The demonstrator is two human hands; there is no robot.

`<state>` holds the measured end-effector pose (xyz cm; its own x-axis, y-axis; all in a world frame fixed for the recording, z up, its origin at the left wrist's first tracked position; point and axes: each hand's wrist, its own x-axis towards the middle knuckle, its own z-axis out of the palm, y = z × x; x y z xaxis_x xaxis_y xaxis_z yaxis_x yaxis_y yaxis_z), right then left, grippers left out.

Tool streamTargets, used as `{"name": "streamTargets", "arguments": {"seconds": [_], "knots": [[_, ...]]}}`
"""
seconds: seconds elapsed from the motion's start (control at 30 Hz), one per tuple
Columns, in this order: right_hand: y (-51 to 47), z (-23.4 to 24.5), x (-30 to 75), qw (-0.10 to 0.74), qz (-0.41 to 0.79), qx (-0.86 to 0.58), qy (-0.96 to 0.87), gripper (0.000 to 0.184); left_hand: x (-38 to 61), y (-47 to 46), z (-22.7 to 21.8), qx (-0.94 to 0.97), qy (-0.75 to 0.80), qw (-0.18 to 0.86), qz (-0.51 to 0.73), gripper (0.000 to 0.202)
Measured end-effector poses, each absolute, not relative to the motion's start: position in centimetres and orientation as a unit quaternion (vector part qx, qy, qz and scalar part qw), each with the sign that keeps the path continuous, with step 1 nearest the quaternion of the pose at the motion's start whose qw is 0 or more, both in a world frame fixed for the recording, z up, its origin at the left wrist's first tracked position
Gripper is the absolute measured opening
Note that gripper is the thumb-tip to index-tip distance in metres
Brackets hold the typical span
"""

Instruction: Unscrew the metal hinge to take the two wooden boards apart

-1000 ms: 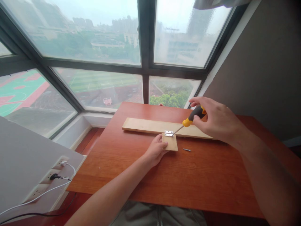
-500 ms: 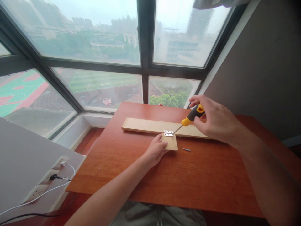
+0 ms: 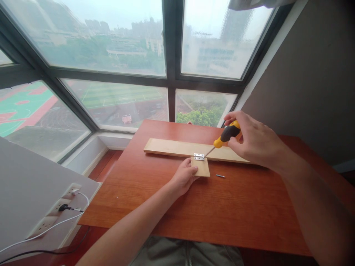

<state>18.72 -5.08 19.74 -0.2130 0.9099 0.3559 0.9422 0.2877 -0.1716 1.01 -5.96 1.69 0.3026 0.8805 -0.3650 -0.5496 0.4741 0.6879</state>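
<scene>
Right of centre in the frame, the right hand [image 3: 255,142] is closed around the black-and-yellow screwdriver [image 3: 226,136], its tip on the small metal hinge [image 3: 199,157] joining the long board [image 3: 188,148] and small wood block [image 3: 202,168]. The left hand [image 3: 183,179] presses the block's left edge, fingers curled. A loose screw [image 3: 220,176] lies on the desk [image 3: 222,207] just right of the block.

Open tabletop [image 3: 222,210] in front, loose screw [image 3: 220,176] beside small board [image 3: 202,169]

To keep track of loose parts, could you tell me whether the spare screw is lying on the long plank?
No, the screw lies on the table, beside the small board.
</scene>
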Motion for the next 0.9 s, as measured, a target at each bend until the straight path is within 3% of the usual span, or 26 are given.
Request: {"name": "streamTargets", "arguments": {"seconds": [0.3,0.47,0.73,0.9], "knots": [[-4.42,19.64,18.67,0.194,-0.055,-0.621,-0.757,0.026,1.04,-5.87,1.46,0.224,0.367,0.778,0.457,0.036],[-4.85,19.99,18.88,0.192,-0.014,-0.596,-0.78,0.035,1.03,-5.88,1.44,0.226,0.363,0.779,0.459,0.036],[-4.39,19.89,18.6,0.181,-0.049,-0.634,-0.75,0.022,1.0,-5.82,1.46,0.221,0.363,0.78,0.458,0.037],[-4.56,19.89,18.98,0.227,-0.004,-0.603,-0.764,0.041,1.0,-5.83,1.46,0.221,0.366,0.778,0.459,0.039]]}}
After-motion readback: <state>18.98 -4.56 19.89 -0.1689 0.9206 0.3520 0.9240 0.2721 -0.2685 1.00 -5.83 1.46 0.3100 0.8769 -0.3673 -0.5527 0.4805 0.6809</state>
